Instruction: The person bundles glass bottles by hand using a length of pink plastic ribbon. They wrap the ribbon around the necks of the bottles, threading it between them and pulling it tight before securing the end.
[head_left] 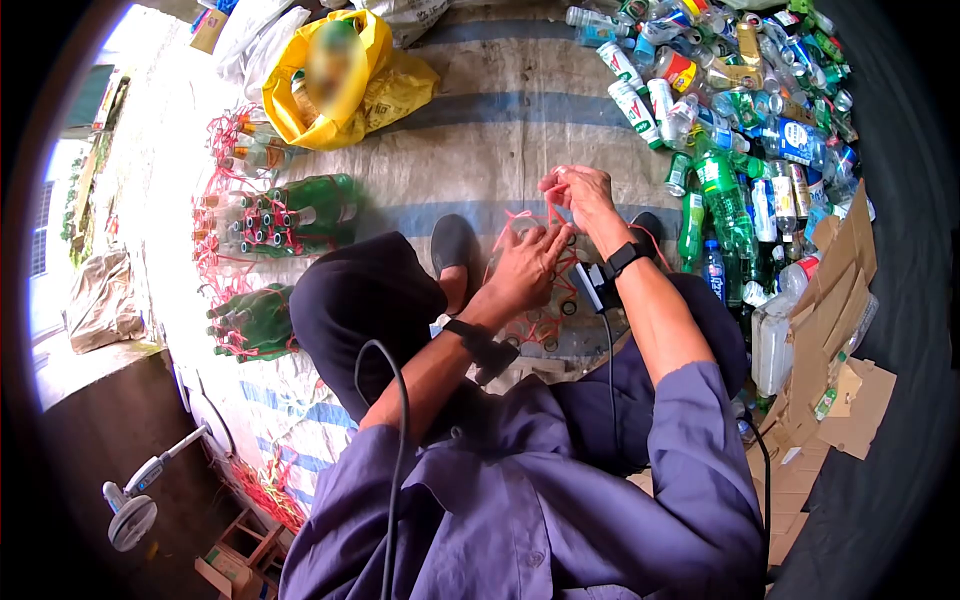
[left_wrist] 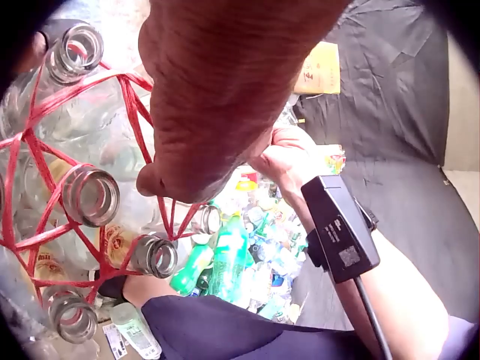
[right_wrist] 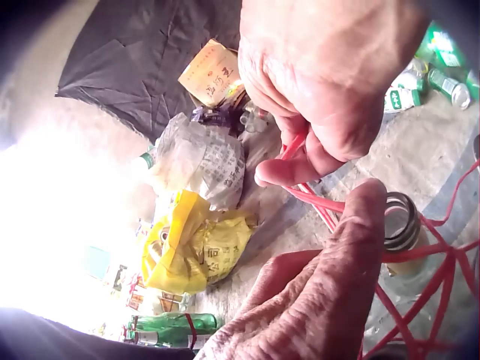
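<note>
Starting at the left, tied bundles of green bottles (head_left: pixel 290 215) are seen laid on the woven mat (head_left: pixel 480 140), well apart from the hands. Nearer the middle, the left hand (head_left: pixel 525 268) is spread with extended fingers over the bundle of clear glass bottles (left_wrist: pixel 90 196). That bundle is set on the mat just in front of the person's lap and is webbed by a red string (right_wrist: pixel 315 199) run between the necks. Just to the right, raised above the bundle, the right hand (head_left: pixel 578 192) is clenched on a free run of that string, which is pinched between thumb and fingers. Farther right, a loose heap of bottles (head_left: pixel 740 130) is piled.

Slack is judged the main risk. If the pinch is loosened or the pressing hand is lifted before a knot is made, the web could be loosened and bottles could slide out. If the string is hauled too sharply, it could be snapped, or the glass necks knocked together.
</note>
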